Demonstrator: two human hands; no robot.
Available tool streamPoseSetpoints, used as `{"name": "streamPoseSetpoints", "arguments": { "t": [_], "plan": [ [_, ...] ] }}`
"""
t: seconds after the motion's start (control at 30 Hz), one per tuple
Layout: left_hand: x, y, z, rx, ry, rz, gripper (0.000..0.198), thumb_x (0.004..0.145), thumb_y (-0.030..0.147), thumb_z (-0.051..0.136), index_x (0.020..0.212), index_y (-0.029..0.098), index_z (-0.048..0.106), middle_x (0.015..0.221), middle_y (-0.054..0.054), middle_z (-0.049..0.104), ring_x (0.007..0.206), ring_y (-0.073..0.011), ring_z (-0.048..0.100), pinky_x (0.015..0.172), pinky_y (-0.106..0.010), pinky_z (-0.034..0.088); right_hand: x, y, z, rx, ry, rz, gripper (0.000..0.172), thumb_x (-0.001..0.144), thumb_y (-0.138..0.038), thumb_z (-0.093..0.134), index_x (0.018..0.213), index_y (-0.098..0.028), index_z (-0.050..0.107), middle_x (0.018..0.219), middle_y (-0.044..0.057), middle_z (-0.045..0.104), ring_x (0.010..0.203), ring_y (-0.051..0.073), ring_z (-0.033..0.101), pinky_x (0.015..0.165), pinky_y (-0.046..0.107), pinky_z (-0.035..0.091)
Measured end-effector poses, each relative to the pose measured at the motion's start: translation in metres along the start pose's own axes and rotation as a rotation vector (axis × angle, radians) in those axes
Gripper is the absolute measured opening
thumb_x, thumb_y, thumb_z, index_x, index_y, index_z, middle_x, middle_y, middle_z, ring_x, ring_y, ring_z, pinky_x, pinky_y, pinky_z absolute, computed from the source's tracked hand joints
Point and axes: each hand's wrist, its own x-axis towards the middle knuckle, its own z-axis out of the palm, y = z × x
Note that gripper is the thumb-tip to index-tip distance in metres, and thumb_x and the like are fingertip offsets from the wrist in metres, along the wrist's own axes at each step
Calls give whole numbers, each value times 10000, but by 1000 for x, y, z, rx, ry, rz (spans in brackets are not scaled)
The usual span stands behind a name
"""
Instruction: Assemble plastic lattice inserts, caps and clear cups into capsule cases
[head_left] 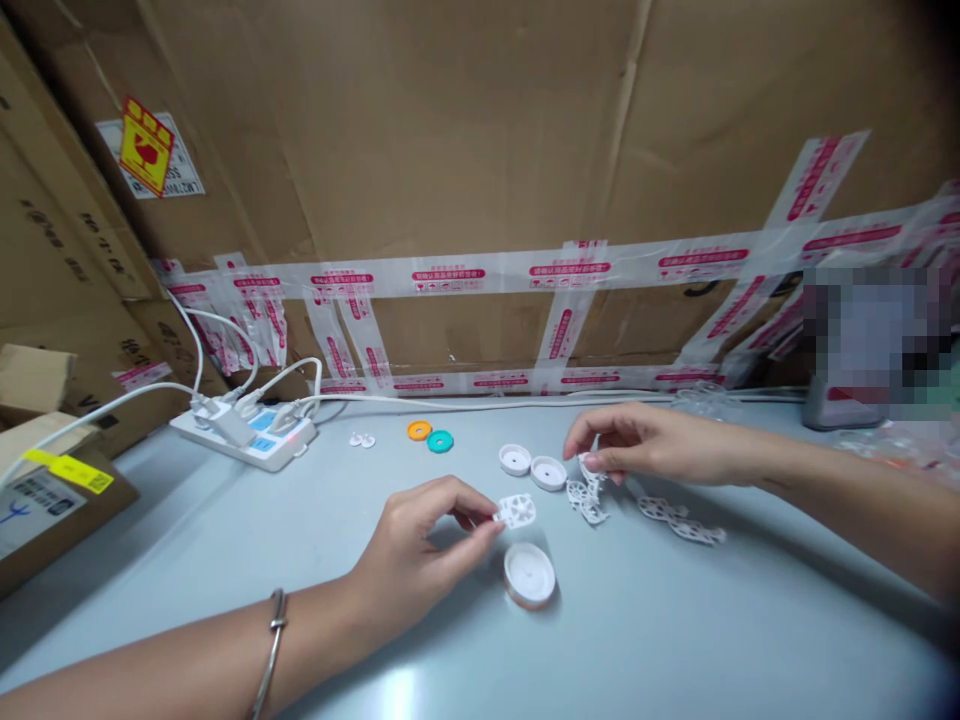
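Observation:
My left hand (431,535) pinches a small white openwork plastic piece (519,511) between thumb and fingertips. It is held just above a round white cap-like part (529,574) with an orange lower edge. Over a small pile of white openwork pieces (587,502), my right hand (634,445) has its fingers closed on another such piece, partly hidden by the fingertips. Two shallow white round parts, one at the left (514,460) and one at the right (548,473), lie side by side near the right fingertips. More white openwork pieces (681,521) rest below my right wrist.
An orange ring (419,431) and a teal ring (440,441) touch farther back, with tiny white parts (362,440) to their left. A power strip (244,432) with plugged cables stands at the left. A large taped carton (450,150) walls off the table's back.

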Motion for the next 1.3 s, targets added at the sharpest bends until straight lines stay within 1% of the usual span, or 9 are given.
{"name": "streamPoseSetpoints", "arguments": {
  "t": [0.17, 0.23, 0.37, 0.47, 0.57, 0.7, 0.83, 1.0, 1.3],
  "plan": [
    [0, -1, 0, 4, -7, 0, 46, 776, 118, 586, 778, 138, 628, 711, -30, 672, 638, -110, 614, 610, -195, 499, -2, -1, 0, -123, -35, 59, 165, 765, -319, 595, 782, -172, 667, 676, 21, 654, 609, 122, 586, 532, 214, 438],
    [0, -1, 0, 5, -8, 1, 44, 776, 115, 588, 777, 134, 628, 709, -30, 672, 638, -107, 614, 611, -189, 495, -2, -1, 0, -95, -63, 109, 154, 735, -313, 632, 798, -176, 662, 713, 24, 678, 658, 136, 610, 578, 222, 452],
    [0, -1, 0, 5, -2, 11, 46, 771, 105, 590, 769, 130, 629, 695, -27, 669, 626, -102, 610, 605, -183, 491, -1, -2, 0, -42, -87, 145, 233, 698, -373, 673, 816, -173, 660, 749, 35, 693, 702, 159, 621, 615, 243, 457],
    [0, -1, 1, 4, 3, 7, 43, 767, 103, 596, 767, 129, 631, 700, -30, 671, 629, -103, 611, 606, -182, 492, 2, -5, 2, 37, 31, 107, 230, 686, -389, 680, 742, -168, 659, 731, 41, 683, 681, 162, 610, 604, 256, 455],
    [0, -1, 1, 5, 5, -1, 40, 766, 106, 600, 766, 130, 632, 709, -33, 676, 637, -105, 616, 609, -184, 493, 3, -10, 12, 227, 175, 58, 198, 652, -346, 717, 736, -181, 648, 749, 33, 687, 702, 159, 626, 641, 262, 481],
    [0, 0, 0, 5, 10, -2, 41, 765, 104, 603, 761, 132, 632, 703, -31, 679, 638, -108, 623, 611, -185, 493, 1, -17, 38, 449, 369, -51, 187, 665, -315, 721, 795, -205, 643, 830, 20, 696, 768, 149, 649, 676, 254, 513],
    [1, 1, 0, -15, 13, 3, 31, 766, 111, 607, 759, 130, 631, 694, -36, 680, 634, -116, 627, 613, -197, 494, -6, -21, 70, 473, 533, -158, 170, 678, -313, 717, 811, -221, 664, 878, 22, 705, 856, 160, 648, 768, 280, 517],
    [0, 0, 1, -45, 4, 41, 18, 771, 116, 611, 759, 124, 622, 698, -47, 682, 635, -121, 635, 610, -202, 496, -9, -19, 90, 421, 567, -218, 162, 675, -310, 724, 819, -243, 695, 891, 33, 725, 922, 197, 649, 857, 355, 507],
    [-3, -1, 3, -39, 1, 74, 19, 768, 100, 615, 775, 112, 627, 700, -54, 688, 640, -118, 646, 616, -193, 501, -12, -17, 92, 384, 527, -277, 96, 711, -269, 698, 800, -233, 692, 882, 28, 731, 878, 175, 671, 810, 297, 543]
  ]
}}
